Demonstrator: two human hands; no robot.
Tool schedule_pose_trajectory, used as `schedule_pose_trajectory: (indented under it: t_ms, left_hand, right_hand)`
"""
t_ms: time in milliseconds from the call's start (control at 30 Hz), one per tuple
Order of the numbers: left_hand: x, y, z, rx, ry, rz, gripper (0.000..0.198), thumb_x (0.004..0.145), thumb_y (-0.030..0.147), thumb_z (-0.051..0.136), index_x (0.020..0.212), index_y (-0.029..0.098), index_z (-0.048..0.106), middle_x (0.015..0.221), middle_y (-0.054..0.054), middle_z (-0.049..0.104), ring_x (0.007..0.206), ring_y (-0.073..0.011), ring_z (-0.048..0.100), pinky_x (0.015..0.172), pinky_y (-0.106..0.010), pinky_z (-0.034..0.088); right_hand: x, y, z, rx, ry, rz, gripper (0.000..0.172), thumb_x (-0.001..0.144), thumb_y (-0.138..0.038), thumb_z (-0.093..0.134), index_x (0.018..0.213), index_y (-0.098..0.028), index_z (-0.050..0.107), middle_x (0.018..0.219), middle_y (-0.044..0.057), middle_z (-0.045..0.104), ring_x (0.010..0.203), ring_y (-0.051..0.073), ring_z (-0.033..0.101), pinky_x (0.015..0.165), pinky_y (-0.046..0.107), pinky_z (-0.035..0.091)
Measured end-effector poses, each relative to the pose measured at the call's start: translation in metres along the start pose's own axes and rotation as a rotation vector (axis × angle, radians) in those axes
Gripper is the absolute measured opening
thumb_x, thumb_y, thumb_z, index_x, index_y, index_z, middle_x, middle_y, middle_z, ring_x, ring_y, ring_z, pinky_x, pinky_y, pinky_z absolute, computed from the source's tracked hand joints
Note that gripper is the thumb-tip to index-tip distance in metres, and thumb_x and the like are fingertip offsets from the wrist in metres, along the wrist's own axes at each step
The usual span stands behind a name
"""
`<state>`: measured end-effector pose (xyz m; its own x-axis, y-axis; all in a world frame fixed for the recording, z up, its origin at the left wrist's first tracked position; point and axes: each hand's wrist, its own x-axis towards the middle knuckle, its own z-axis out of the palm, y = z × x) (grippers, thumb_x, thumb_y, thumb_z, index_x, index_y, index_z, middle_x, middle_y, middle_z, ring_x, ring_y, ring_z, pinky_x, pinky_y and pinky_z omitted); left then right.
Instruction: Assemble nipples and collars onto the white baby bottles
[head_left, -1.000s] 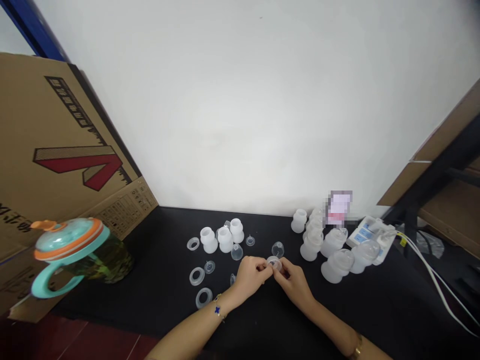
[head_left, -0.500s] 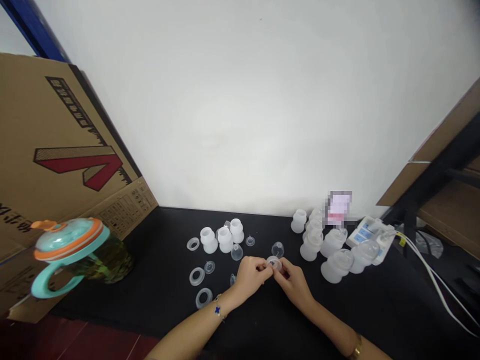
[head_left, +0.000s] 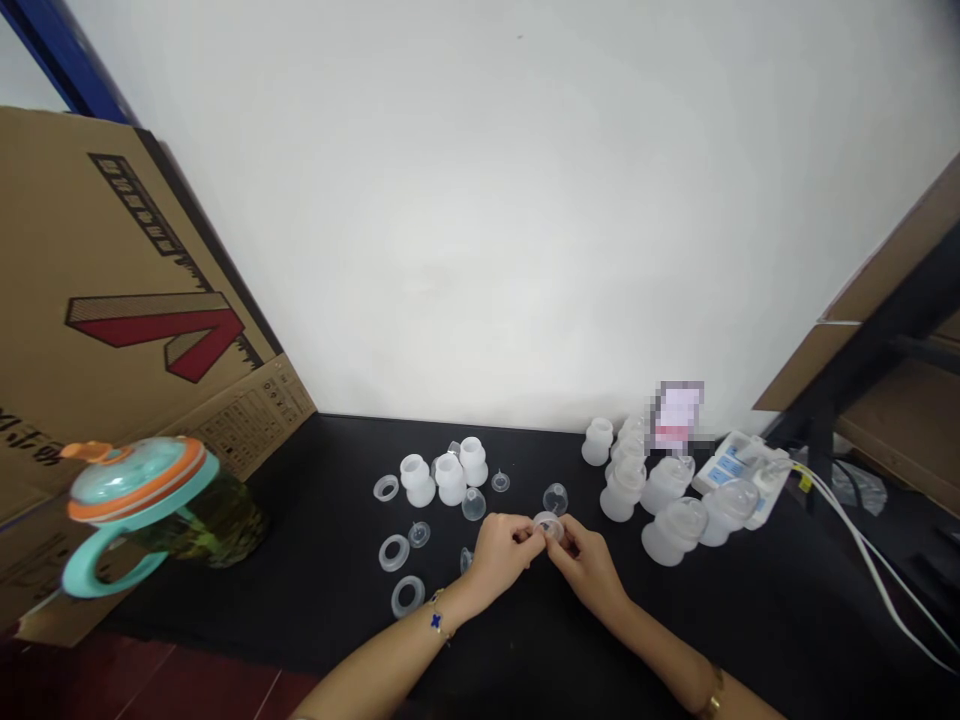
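1. More looks done than left: a dense cluster of white bottle-shaped pieces [head_left: 673,530] stands right of the hands, several topped with clear domes.
2. Left of the hands, a smaller group of white bottle bodies [head_left: 450,478], with flat rings [head_left: 394,553] and clear cups [head_left: 473,504] lying separately nearby.
3. Left hand [head_left: 504,553] and right hand [head_left: 589,570] close together, fingers narrowly pinched on a small clear cup [head_left: 549,528] above the black worktop [head_left: 300,590]; fingers cover part of it, so its inside is hard to make out.
4. Just beyond the fingertips, another clear cup [head_left: 555,498], untouched.
5. Far left, a teal-and-orange lidded mug [head_left: 139,490] before a cardboard sheet [head_left: 112,280]; far right, a white device [head_left: 739,475] with cables.
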<state>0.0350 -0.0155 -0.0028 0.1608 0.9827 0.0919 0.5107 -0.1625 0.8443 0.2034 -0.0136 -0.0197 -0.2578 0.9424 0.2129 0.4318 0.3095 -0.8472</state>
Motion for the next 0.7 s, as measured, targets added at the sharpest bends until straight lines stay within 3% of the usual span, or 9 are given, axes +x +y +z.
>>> schedule_pose_trajectory:
  t_ms: [700]
  left_hand:
    - [-0.0011, 0.0027, 0.0014, 0.006, 0.038, 0.0, 0.038, 0.083, 0.029, 0.054, 0.047, 0.016, 0.057, 0.042, 0.003, 0.054, 0.042, -0.0086, 0.045, 0.049, -0.022, 0.028]
  right_hand:
    - [0.0002, 0.0022, 0.0017, -0.034, 0.021, -0.011, 0.034, 0.093, -0.043, 0.048, 0.068, -0.022, 0.044, 0.057, -0.007, 0.035, 0.052, 0.011, 0.034, 0.051, 0.025, 0.024]
